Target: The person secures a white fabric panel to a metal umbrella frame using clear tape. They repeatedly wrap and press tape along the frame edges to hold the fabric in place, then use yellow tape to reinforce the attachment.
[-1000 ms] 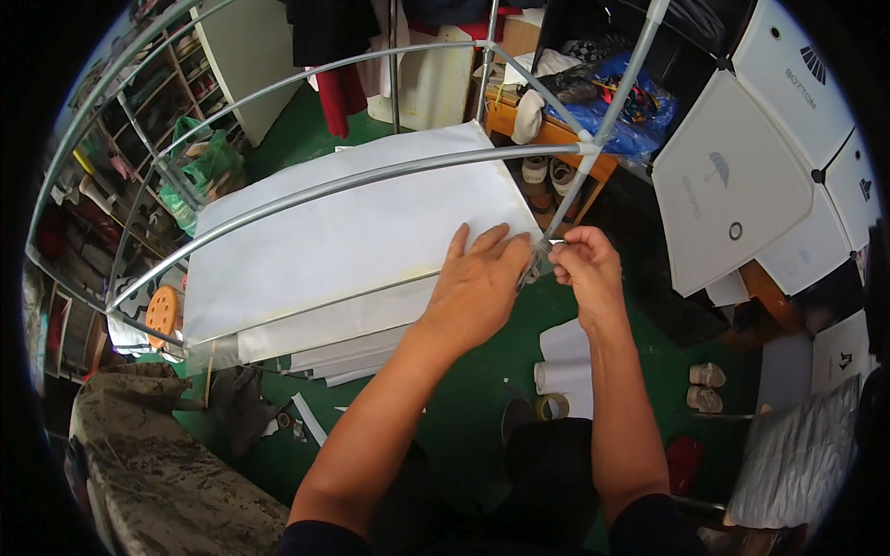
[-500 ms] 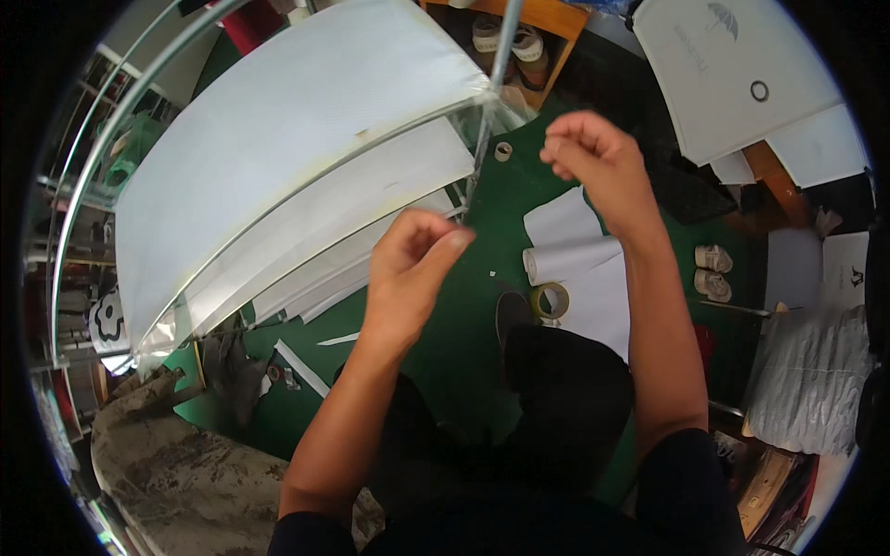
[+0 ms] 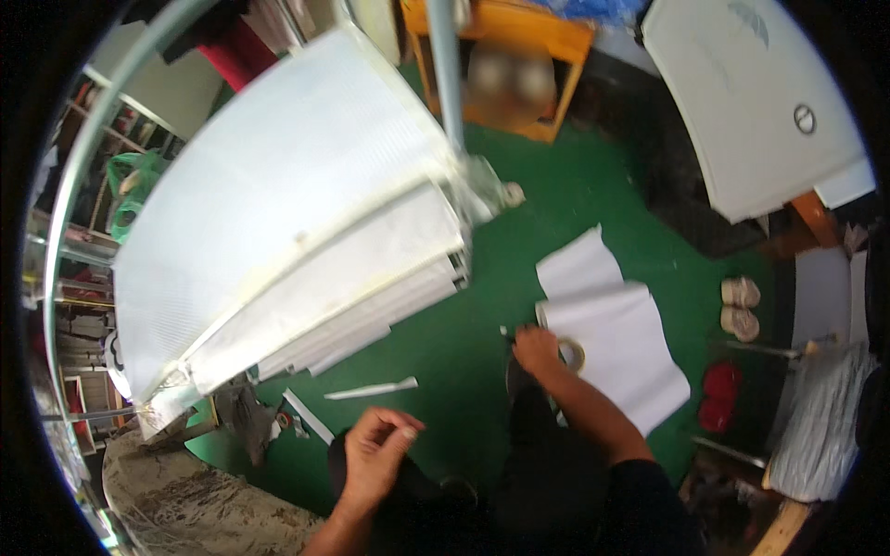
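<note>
My right hand (image 3: pixel 538 352) reaches down close to the green floor, its fingers curled together. A small dark thing shows at its fingertips, too small to name. Right beside it lies a roll of tape (image 3: pixel 571 355), next to a partly rolled white sheet (image 3: pixel 626 347). My left hand (image 3: pixel 378 454) hovers over my legs, thumb and fingers pinched together; whether anything is between them I cannot make out. Ahead on the left stands a metal-framed rack with a translucent white panel (image 3: pixel 306 148) on top. Wrinkled transparent film (image 3: pixel 479 188) wraps its near right corner.
A thin white strip (image 3: pixel 371 389) lies on the floor. A small tape roll (image 3: pixel 513 194) is by the rack corner. Pale shoes (image 3: pixel 740 308) and a red pair (image 3: pixel 718 397) stand at right. A white board (image 3: pixel 751 102) and a wooden stand (image 3: pixel 547 120) lie beyond; a camouflage cloth (image 3: pixel 185 486), lower left.
My right hand has dropped from beside the rack's post to the floor by the tape roll. The left hand has come down and back toward my body. The view has shifted.
</note>
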A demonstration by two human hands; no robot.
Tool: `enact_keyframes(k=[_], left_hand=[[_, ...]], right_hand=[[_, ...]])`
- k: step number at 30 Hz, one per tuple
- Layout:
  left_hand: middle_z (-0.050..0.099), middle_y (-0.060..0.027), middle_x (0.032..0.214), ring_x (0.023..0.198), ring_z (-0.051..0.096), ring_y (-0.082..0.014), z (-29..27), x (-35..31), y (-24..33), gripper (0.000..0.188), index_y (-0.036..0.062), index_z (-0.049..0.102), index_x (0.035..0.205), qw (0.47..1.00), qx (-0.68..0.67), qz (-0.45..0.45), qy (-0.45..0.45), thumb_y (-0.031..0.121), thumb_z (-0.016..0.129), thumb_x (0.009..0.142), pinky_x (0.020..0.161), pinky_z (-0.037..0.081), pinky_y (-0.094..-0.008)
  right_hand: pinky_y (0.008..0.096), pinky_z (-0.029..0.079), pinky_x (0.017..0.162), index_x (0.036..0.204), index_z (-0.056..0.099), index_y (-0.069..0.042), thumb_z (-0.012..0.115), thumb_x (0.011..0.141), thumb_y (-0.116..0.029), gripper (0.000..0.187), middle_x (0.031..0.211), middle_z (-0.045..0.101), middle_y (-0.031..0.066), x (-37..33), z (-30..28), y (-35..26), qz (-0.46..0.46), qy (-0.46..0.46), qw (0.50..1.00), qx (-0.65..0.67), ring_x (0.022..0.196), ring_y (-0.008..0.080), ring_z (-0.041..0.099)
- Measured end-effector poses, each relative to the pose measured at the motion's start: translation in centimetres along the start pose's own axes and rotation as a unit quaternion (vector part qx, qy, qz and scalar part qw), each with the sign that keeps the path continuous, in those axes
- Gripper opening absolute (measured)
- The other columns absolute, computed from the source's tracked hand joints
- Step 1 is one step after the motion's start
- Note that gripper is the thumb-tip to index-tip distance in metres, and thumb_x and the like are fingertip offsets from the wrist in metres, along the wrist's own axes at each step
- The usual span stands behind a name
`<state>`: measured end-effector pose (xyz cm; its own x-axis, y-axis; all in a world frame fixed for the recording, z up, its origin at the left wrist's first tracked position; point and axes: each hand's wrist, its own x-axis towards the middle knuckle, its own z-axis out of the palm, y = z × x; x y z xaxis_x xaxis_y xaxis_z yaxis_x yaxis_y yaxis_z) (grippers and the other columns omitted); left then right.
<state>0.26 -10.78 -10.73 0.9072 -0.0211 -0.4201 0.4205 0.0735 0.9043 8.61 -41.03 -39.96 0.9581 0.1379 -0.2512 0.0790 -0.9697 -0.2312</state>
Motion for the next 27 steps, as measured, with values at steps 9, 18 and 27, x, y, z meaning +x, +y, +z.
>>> enact_keyframes(k=[9,18,27], left_hand=[[0.069,-0.0109,0.107,0.09,0.062,-0.0134,7.1,5.1,7.1,0.016,0.0071,0.059,0.108,0.976,-0.184,0.047,-0.103,0.01,0.068,0.095,0.08,0.05,-0.028],[0.066,-0.0031,0.115,0.098,0.057,-0.0136,12.6,9.8,12.8,0.034,0.0146,0.059,0.123,0.922,-0.364,0.001,-0.135,0.032,0.07,0.096,0.085,0.046,-0.0315],[0.064,0.0001,0.095,0.087,0.055,-0.0125,14.4,11.6,15.1,0.02,0.0143,0.063,0.104,0.889,-0.446,0.035,-0.092,0.032,0.068,0.098,0.079,0.044,-0.0298]], right_hand=[[0.0497,0.057,0.079,0.094,0.071,-0.004,0.065,0.083,-0.02,0.02,0.107,0.069,0.0201,1.9,2.6,0.6,0.032,-0.093,0.995,0.01,0.096,0.0367,0.069],[0.0502,0.055,0.082,0.102,0.069,-0.012,0.07,0.084,-0.026,0.023,0.099,0.07,0.0156,2.7,4.0,2.6,-0.039,-0.049,0.99,0.125,0.095,0.0353,0.069],[0.0429,0.052,0.067,0.093,0.057,-0.004,0.07,0.085,-0.014,0.017,0.083,0.065,0.0149,3.6,-4.8,-2.7,-0.044,0.125,0.894,0.429,0.075,0.0312,0.066]])
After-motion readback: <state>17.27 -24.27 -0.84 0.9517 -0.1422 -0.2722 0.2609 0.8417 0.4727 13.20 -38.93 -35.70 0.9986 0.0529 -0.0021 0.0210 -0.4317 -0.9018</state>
